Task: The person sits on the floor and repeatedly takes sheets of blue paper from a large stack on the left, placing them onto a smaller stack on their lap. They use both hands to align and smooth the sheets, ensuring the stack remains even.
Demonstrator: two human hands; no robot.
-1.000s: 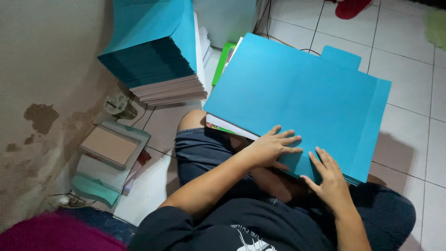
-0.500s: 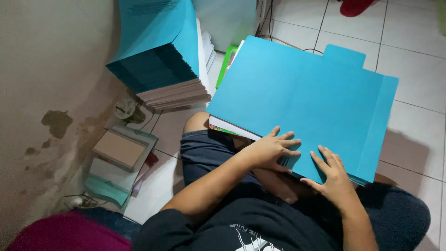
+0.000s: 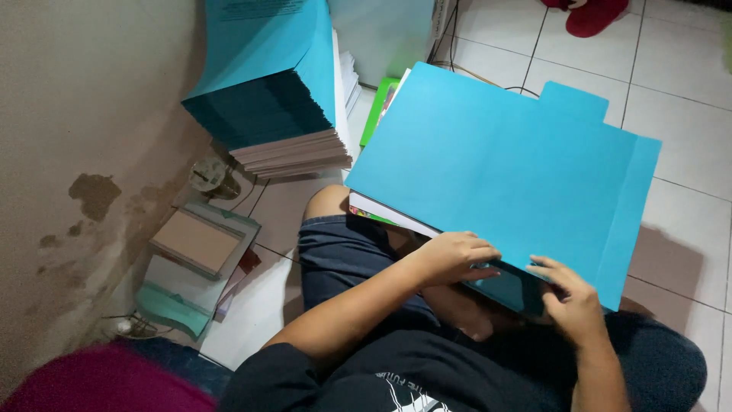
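Far left: stained wall (image 3: pixel 84 114), with a magenta cloth (image 3: pixel 91 385) bunched in the near-left corner

Left on the floor (image 3: pixel 686 206), by the wall: a flat stack of books and frames (image 3: pixel 194 244), brown panel on top, teal-edged pieces under it; a small round metal thing just beyond it, too blurred to identify

Far left-centre: tall pile of blue folders (image 3: pixel 267 69) on a thick block of grey-white paper, leaning toward the wall. Looks like stock or finished work, can't tell which

Centre: person sits on the floor, knee bare below dark shorts. Big blue tabbed folder (image 3: pixel 496 175) rests across the lap, tilted, tab on its far edge. It's closed over a white sheaf (image 3: pixel 389 214) that peeks out along its left edge; something green sticks out behind its far-left corner

Left hand (image 3: pixel 450 255) lies on the folder's near edge, fingers curled loosely over it, pressing rather than gripping. Not closed round anything

Right hand (image 3: pixel 572 297) sits just right of it on the same near edge, fingers spread and bent, fingertips on the cover; what the thumb is doing underneath is hidden

Progress, as a judgement: sheaf is already inside and the cover is down; both hands are squaring or creasing the near edge. Folder hasn't left the lap yet

Far right: white floor tiles, a cable running behind the folder, a red object at the top edge
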